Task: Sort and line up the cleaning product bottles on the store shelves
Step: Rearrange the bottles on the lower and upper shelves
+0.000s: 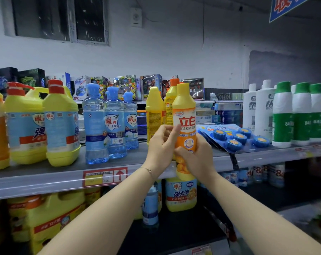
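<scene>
An upright yellow-and-orange dish soap bottle [185,115] is held in front of the top shelf's [64,178] front edge, its base below shelf level. My left hand [160,147] grips its left side and my right hand [197,157] wraps its lower part. Behind it on the shelf stand two similar yellow bottles [154,115]. Left of these are three clear blue bottles [108,124] and big yellow jugs [61,124] with red caps.
A blue blister card of round toilet blocks [237,137] lies tilted on the shelf to the right. White bottles with green caps [283,116] and white ones [262,111] stand far right. Toy boxes [122,85] line the back. More jugs [180,194] fill the lower shelf.
</scene>
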Action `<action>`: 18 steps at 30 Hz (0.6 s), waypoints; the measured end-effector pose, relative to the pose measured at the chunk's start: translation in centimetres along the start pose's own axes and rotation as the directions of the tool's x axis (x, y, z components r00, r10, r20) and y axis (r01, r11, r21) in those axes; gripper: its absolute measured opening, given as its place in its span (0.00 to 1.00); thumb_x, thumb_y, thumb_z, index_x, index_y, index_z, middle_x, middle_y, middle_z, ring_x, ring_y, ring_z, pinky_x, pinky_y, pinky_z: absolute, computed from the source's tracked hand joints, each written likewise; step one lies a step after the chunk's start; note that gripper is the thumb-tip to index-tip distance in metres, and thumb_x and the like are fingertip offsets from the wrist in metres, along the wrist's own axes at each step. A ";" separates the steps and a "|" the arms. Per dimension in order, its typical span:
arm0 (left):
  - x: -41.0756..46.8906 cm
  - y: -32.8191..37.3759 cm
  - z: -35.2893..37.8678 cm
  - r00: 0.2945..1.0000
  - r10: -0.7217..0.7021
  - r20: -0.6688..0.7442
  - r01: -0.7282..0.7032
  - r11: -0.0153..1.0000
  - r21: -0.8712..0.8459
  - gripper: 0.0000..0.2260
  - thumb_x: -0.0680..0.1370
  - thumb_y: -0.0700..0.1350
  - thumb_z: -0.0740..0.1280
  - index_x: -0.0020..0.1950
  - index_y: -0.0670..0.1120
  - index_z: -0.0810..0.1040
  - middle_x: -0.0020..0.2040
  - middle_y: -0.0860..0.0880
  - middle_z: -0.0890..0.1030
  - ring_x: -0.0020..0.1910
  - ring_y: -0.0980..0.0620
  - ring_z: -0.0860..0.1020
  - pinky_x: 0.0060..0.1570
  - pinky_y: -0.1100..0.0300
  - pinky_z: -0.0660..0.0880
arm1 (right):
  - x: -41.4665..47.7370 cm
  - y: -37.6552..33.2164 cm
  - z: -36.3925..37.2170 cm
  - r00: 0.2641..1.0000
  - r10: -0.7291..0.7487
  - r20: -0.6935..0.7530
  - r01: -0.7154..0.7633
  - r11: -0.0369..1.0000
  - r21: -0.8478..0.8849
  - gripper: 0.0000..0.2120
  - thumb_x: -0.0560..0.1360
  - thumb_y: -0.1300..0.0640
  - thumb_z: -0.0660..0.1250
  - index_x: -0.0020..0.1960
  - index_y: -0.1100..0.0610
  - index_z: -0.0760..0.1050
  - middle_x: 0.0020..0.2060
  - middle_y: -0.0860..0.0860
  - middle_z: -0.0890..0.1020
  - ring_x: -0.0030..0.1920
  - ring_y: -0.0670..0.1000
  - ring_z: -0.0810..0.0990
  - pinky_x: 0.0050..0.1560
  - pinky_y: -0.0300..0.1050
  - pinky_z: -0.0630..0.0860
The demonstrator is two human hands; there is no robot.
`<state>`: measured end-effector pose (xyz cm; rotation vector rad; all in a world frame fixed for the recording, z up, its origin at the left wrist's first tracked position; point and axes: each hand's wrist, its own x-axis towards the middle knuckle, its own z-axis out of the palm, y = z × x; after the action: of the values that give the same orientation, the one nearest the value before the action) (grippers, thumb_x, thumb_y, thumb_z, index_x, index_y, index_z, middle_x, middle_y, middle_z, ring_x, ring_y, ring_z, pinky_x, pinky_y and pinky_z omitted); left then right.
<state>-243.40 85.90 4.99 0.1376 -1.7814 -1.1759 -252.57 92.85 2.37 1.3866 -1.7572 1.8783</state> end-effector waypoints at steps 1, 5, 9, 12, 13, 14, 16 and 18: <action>-0.3 0.3 -0.1 0.999 -0.005 0.038 0.007 0.999 -0.051 0.24 0.71 0.63 0.68 0.55 0.44 0.76 0.49 0.45 0.83 0.49 0.47 0.82 0.46 0.56 0.81 | -0.3 -0.5 0.3 1.000 -0.012 0.006 0.012 1.000 0.006 0.14 0.62 0.50 0.69 0.48 0.50 0.77 0.41 0.46 0.83 0.42 0.46 0.82 0.43 0.45 0.80; -0.9 1.1 -1.9 0.998 0.058 0.009 -0.059 0.998 0.004 0.21 0.68 0.57 0.74 0.56 0.48 0.77 0.48 0.49 0.84 0.48 0.49 0.83 0.48 0.51 0.81 | -0.8 -2.7 1.9 0.997 -0.073 0.038 0.069 0.992 0.106 0.19 0.64 0.42 0.66 0.54 0.44 0.76 0.46 0.41 0.83 0.48 0.41 0.82 0.49 0.41 0.79; -1.9 2.1 -5.3 0.997 0.070 -0.020 -0.069 0.996 0.048 0.24 0.65 0.56 0.74 0.56 0.47 0.76 0.50 0.47 0.83 0.48 0.50 0.82 0.47 0.56 0.80 | -1.1 -4.9 4.5 0.994 -0.102 0.047 0.093 0.983 0.157 0.19 0.63 0.44 0.65 0.53 0.46 0.76 0.47 0.45 0.83 0.49 0.45 0.82 0.52 0.50 0.79; -2.7 3.2 -8.7 0.994 0.081 -0.076 -0.075 0.994 0.074 0.24 0.63 0.56 0.75 0.55 0.48 0.78 0.50 0.46 0.83 0.49 0.46 0.83 0.49 0.51 0.81 | -1.6 -6.9 7.1 0.984 -0.150 0.094 0.128 0.970 0.207 0.17 0.63 0.43 0.66 0.51 0.43 0.75 0.47 0.46 0.83 0.49 0.45 0.82 0.51 0.52 0.80; -3.2 3.7 -9.9 0.990 0.096 -0.102 -0.087 0.992 0.091 0.24 0.63 0.56 0.75 0.54 0.48 0.78 0.50 0.46 0.83 0.49 0.45 0.83 0.49 0.49 0.81 | -1.7 -7.6 8.1 0.980 -0.165 0.114 0.135 0.963 0.234 0.16 0.63 0.43 0.66 0.51 0.43 0.75 0.47 0.45 0.83 0.49 0.44 0.82 0.51 0.50 0.80; -3.6 4.1 -11.1 0.986 0.111 -0.127 -0.098 0.990 0.106 0.23 0.63 0.55 0.76 0.54 0.48 0.79 0.50 0.45 0.83 0.49 0.43 0.82 0.50 0.47 0.81 | -2.0 -8.4 8.9 0.975 -0.180 0.134 0.141 0.956 0.257 0.16 0.63 0.43 0.66 0.50 0.42 0.75 0.46 0.44 0.83 0.48 0.43 0.82 0.51 0.48 0.80; -4.6 5.0 -13.9 0.974 0.131 -0.185 -0.105 0.984 0.145 0.21 0.63 0.55 0.76 0.52 0.49 0.80 0.50 0.44 0.84 0.49 0.41 0.82 0.49 0.45 0.80 | -2.5 -10.1 11.2 0.965 -0.200 0.170 0.144 0.945 0.293 0.15 0.62 0.42 0.66 0.48 0.42 0.75 0.45 0.44 0.83 0.47 0.43 0.82 0.49 0.48 0.80; -5.5 6.1 -16.7 0.957 0.154 -0.246 -0.108 0.976 0.191 0.19 0.63 0.55 0.75 0.50 0.50 0.80 0.49 0.43 0.84 0.49 0.40 0.82 0.48 0.45 0.80 | -3.0 -12.0 13.9 0.955 -0.210 0.209 0.139 0.941 0.309 0.20 0.61 0.40 0.65 0.50 0.47 0.77 0.45 0.48 0.83 0.46 0.46 0.82 0.48 0.51 0.80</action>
<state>-225.47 81.26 7.27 0.2613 -1.6322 -0.8616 -236.03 85.23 5.90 1.8816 -1.4291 2.0009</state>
